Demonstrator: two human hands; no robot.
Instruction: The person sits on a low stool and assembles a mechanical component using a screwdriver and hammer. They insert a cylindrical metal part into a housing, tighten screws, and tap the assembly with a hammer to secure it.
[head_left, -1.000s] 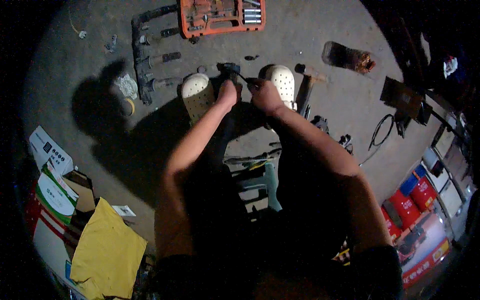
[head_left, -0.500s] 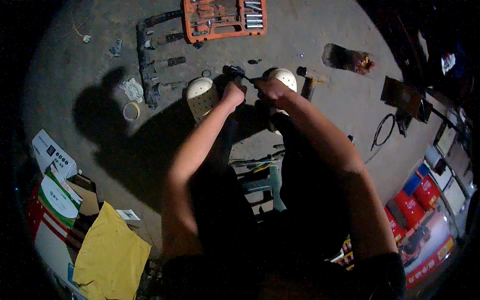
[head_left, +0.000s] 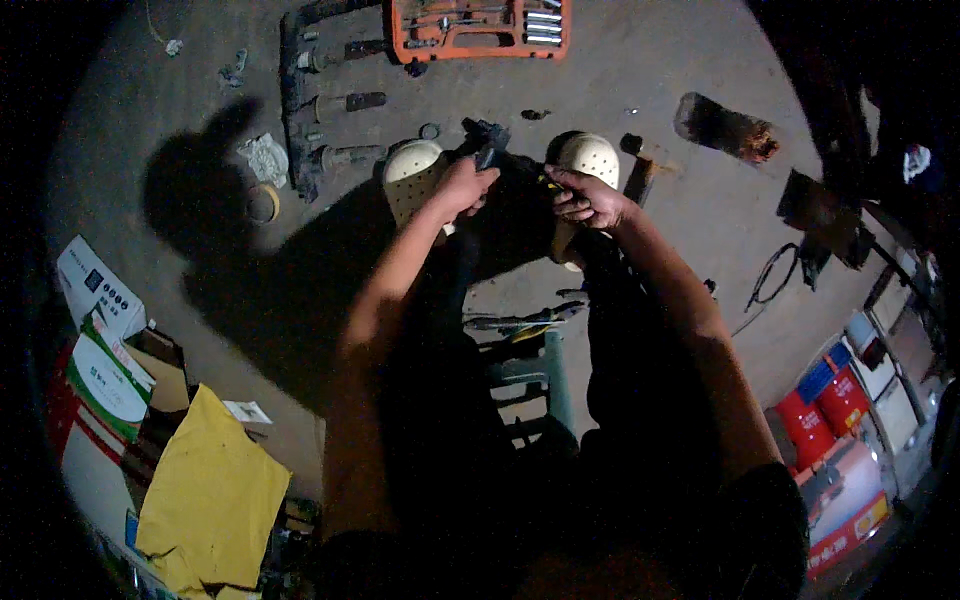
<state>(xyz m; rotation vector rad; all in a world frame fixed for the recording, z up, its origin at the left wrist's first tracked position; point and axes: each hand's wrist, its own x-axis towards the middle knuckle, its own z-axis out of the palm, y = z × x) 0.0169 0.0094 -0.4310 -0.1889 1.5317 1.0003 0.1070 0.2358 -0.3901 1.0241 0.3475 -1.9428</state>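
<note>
The dark part (head_left: 486, 133) is sitting just past the far end of the left hand (head_left: 467, 187), up above the floor as far as I can tell. Its long side seems to be pointing away from the person, but it is too dark to be sure. The left hand is the nearer one, and its fingers are curling tight around the near end of the part.

The right hand (head_left: 590, 200) is waiting off to the right and a bit closer to the person. So the part is lying to the left of this hand and farther out, with a gap between them. The right fingers are bending around a dark tool (head_left: 547, 182) with yellow bits on it, and its tip is getting lost in the shadow.

Both hands are staying close to two pale clogs (head_left: 590, 153). Past the part, an orange tool case (head_left: 480, 52) is lying open on the floor.
</note>
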